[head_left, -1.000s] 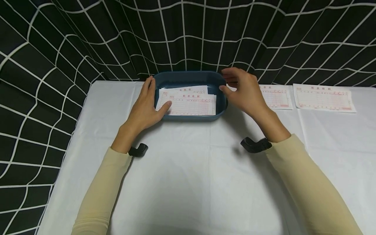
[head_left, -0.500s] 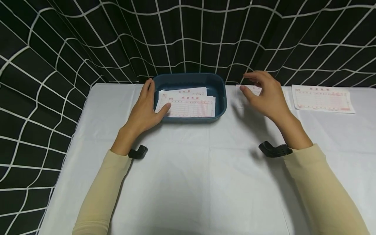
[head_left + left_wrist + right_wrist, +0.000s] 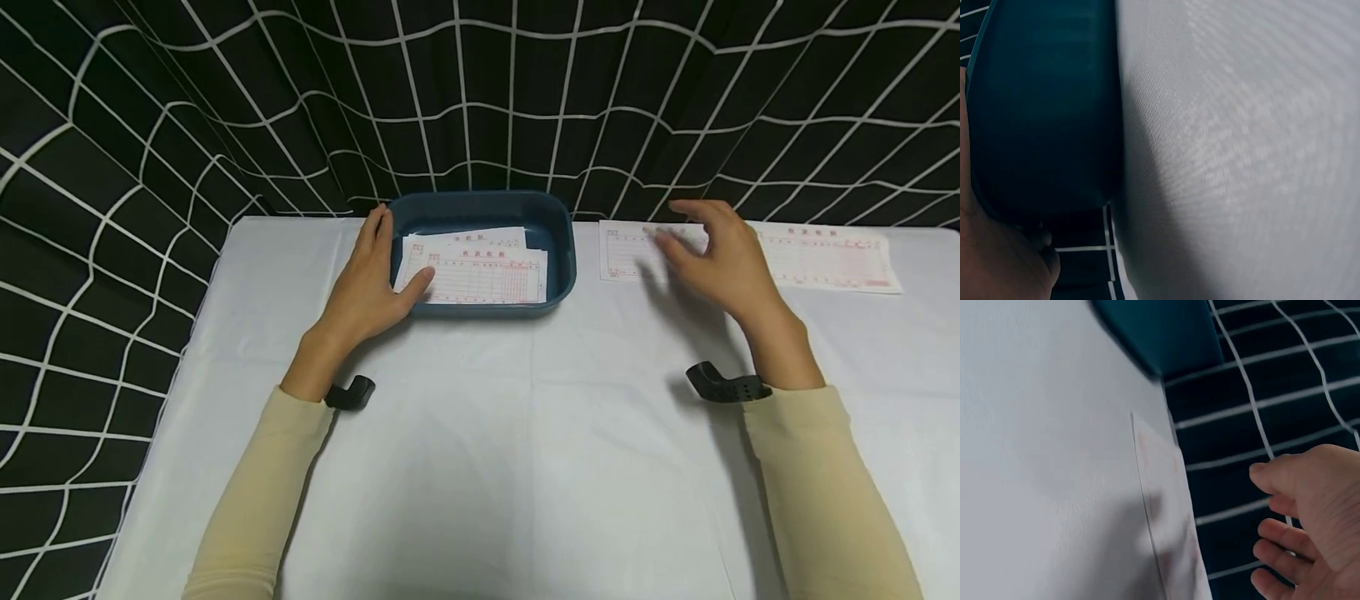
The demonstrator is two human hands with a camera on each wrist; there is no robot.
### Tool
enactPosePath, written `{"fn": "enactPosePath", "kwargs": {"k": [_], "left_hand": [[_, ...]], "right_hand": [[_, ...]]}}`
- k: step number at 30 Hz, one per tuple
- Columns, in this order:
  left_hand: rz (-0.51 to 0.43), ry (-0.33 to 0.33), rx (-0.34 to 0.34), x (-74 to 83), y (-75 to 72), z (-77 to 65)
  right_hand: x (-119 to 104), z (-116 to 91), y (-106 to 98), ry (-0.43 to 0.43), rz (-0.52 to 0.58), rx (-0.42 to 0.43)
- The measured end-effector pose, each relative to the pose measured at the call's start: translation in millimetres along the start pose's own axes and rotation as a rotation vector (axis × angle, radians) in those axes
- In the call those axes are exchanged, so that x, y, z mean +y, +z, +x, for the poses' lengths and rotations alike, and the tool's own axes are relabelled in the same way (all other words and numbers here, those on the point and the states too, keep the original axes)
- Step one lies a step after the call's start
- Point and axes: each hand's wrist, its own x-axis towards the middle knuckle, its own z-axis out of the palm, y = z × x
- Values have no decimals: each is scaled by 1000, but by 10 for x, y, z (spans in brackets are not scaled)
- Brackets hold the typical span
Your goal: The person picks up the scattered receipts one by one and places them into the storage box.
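In the head view, a dark blue plastic basin (image 3: 480, 310) stands at the back of the table, with white slips printed in red (image 3: 487, 279) lying in it. My left hand (image 3: 365, 279) holds its left end, thumb over the front rim and fingers along the outer side. The left wrist view shows the basin's wall (image 3: 1047, 112) beside that hand (image 3: 1004, 262). My right hand (image 3: 723, 258) hovers over a printed receipt slip (image 3: 630, 250) on the table, fingers loosely bent and holding nothing. In the right wrist view, that hand (image 3: 1316, 519) is apart from the slip (image 3: 1163, 481).
Another printed slip (image 3: 840, 258) lies farther right along the table's back edge, partly behind the right hand. A white cloth (image 3: 480, 433) covers the table. Black fabric with a white grid (image 3: 495, 83) hangs behind and at the left.
My right hand has moved away from the basin's right end, rightward to above the nearer slip on the table. The left hand has stayed on the basin.
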Motion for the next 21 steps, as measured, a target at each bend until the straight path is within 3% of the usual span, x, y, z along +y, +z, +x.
{"fn": "enactPosePath", "kwargs": {"k": [9, 15, 21], "left_hand": [[5, -1, 3, 4, 22, -35], [14, 7, -3, 26, 19, 6], [21, -8, -1, 28, -4, 5]], "right_hand": [[295, -85, -66, 120, -54, -54], [379, -105, -73, 112, -62, 5], [435, -69, -11, 107, -100, -55]]}}
